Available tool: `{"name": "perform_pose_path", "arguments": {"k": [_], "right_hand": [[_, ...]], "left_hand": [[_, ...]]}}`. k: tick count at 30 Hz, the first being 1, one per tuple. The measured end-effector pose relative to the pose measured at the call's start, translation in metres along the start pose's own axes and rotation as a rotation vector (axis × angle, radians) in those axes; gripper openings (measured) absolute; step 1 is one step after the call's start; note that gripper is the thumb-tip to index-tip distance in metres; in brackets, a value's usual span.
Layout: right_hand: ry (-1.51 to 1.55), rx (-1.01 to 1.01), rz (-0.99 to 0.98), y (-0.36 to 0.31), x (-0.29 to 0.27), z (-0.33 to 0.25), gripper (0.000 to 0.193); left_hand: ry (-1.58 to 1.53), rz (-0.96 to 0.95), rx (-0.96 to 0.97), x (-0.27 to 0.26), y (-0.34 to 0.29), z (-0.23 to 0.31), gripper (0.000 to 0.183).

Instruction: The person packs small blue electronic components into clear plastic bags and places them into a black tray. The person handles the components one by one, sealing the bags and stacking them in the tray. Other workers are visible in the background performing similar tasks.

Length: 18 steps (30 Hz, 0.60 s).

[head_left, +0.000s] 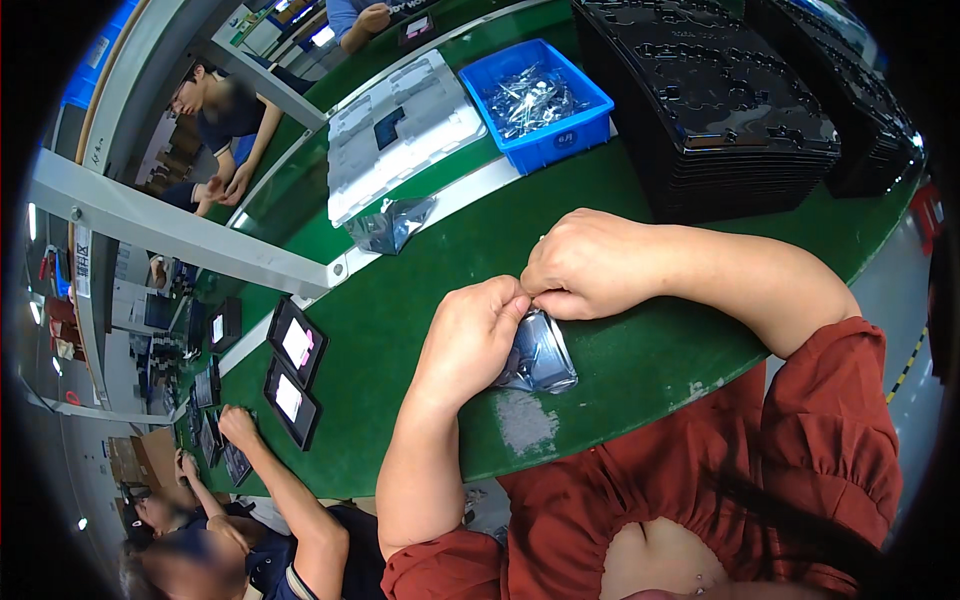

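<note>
On the green table (640, 350) in front of me lies a small shiny plastic bag (547, 362) with dark flat contents that I cannot make out. My left hand (463, 335) is closed at the bag's upper left edge, thumb pressed against the bent fingers. Close beside it, my right hand (592, 262) is also closed, its fingers pinched at the bag's top edge. The fingertips of both hands nearly meet there. Part of the bag is hidden under my left hand.
Beyond my hands stand a blue bin (560, 150) of small metal parts, a white tray (400, 140), a crumpled silvery bag (385, 228) and stacked black trays (740, 165). Leftward lie devices with lit screens (297, 343). A co-worker's hand (238, 425) reaches over the table at left.
</note>
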State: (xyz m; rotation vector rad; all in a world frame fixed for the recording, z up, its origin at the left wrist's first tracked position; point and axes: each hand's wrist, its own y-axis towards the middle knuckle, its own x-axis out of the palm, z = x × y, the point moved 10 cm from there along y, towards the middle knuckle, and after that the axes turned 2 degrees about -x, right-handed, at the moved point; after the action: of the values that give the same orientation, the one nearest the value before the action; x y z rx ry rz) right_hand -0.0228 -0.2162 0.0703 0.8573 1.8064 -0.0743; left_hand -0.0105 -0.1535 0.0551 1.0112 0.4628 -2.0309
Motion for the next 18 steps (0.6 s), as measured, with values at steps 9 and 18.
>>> {"name": "perform_pose_path", "arguments": {"k": [9,18], "right_hand": [[-0.060,-0.132,-0.008,-0.001,0.004,-0.015,0.021],[-0.263,-0.412,0.259,-0.014,-0.016,-0.053,0.020]], "left_hand": [[-0.122,-0.080,-0.006,0.005,0.001,-0.008,0.014],[-0.425,-0.191,-0.138,0.016,0.000,-0.025,0.013]]}}
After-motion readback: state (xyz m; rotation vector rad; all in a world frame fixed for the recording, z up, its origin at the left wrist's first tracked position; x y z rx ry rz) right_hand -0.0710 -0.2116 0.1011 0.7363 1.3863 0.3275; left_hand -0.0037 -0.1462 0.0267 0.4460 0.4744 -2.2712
